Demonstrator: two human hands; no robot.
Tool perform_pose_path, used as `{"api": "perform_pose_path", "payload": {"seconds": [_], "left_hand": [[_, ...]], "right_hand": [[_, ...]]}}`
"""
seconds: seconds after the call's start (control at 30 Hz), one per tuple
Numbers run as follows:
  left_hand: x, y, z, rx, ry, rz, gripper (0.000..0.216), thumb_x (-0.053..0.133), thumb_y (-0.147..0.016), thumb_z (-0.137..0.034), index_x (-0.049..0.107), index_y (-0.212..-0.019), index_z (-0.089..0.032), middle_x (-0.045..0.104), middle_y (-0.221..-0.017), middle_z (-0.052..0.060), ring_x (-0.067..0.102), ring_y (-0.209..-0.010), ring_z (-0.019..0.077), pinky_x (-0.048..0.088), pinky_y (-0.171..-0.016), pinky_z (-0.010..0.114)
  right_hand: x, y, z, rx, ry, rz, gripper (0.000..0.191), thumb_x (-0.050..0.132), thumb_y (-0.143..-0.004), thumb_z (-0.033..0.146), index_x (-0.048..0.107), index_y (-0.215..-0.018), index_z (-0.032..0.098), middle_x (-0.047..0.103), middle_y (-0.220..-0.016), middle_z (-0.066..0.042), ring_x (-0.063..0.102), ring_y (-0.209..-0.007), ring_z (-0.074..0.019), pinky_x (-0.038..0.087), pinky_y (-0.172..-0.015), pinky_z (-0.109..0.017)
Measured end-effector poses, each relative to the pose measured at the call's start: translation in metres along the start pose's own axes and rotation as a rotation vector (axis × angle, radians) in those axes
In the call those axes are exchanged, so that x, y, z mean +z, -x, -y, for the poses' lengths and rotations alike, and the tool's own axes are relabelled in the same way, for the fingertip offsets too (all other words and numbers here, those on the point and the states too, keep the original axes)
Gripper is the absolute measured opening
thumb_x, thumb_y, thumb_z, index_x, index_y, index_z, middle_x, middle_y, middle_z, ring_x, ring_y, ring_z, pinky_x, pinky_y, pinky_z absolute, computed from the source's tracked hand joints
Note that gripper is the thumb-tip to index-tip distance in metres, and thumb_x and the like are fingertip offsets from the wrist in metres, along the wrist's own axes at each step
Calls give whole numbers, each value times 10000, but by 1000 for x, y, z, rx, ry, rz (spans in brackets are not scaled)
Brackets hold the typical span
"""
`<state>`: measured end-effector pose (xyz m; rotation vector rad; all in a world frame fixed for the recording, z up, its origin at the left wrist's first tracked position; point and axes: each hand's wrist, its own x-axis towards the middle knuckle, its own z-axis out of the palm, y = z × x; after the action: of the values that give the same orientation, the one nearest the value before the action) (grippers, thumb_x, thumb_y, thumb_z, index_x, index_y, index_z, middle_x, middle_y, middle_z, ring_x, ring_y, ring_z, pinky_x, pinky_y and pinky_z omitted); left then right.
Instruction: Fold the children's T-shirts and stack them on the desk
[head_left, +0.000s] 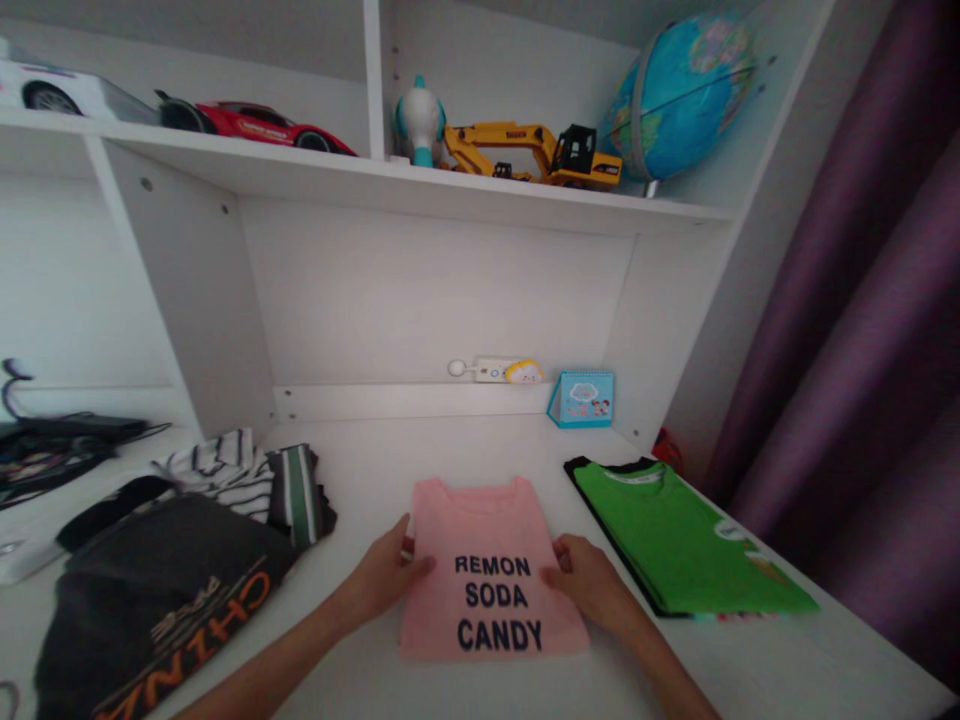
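Observation:
A pink T-shirt (491,535), folded into a neat panel with dark lettering on its front, lies on the white desk in front of me. My left hand (390,568) pinches its left edge, thumb on top and fingers curled at the side. On the opposite edge, my right hand (589,580) grips the fabric in the same way, thumb beside the lettering. The fingertips under the cloth are partly hidden. Right of my right hand lies a folded green T-shirt (675,535) on top of dark and other cloth.
Left on the desk (352,650) is a loose heap with a dark grey shirt (187,570) and a striped garment (225,470). A small desk calendar (585,400) and power strip (495,370) are at the back. Overhead, a shelf (300,175) holds toys and a globe (682,100).

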<state>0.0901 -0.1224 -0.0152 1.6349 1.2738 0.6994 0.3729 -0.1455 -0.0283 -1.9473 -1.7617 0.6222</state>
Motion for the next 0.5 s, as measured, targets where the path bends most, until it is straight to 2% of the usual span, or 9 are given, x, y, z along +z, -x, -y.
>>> {"api": "perform_pose_path", "payload": {"seconds": [0.07,0.17,0.2,0.3,0.4,0.5], "left_hand": [[2,1,-2,-51,180,56,611,615,-637,-433,456,-1122,-97,635,-932,124,609,-809,247,482,-693,338],[0,8,-11,-85,442,243,533,638,-638,-416,514,-1057,-111,640,-967,118,593,-903,254,458,-792,354],[0,11,-14,-107,480,266,513,644,-637,-408,522,-1042,-118,636,-984,117,590,-915,255,454,-800,356],[2,18,-23,-196,499,215,548,673,-604,-379,480,-1062,-149,631,-989,110,596,-892,265,473,-741,366],[6,18,-32,-211,550,187,663,667,-607,-318,344,-1175,-202,627,-961,84,602,-854,251,479,-696,365],[14,8,-50,-161,568,192,716,644,-619,-252,269,-1229,-254,617,-925,50,599,-827,222,469,-696,349]], "right_hand": [[-1,-3,1,2,-53,19,82,531,-627,187,520,-704,164,604,-744,-53,546,-670,-166,352,-560,-244],[-7,-6,0,-34,-92,31,22,490,-629,173,492,-651,174,589,-695,-25,544,-654,-152,359,-555,-234],[-9,-6,0,-50,-121,34,8,477,-632,173,481,-638,177,581,-688,-20,544,-662,-151,364,-562,-234],[-10,-6,-2,-64,-257,59,31,447,-637,193,443,-666,185,569,-685,-14,556,-670,-158,386,-568,-248],[-11,-6,-1,-19,-508,149,230,449,-623,223,393,-845,199,583,-735,-5,586,-653,-171,426,-540,-266],[-26,-8,-2,-69,-697,119,431,492,-586,225,329,-984,222,577,-831,-8,601,-684,-176,464,-551,-285]]}}
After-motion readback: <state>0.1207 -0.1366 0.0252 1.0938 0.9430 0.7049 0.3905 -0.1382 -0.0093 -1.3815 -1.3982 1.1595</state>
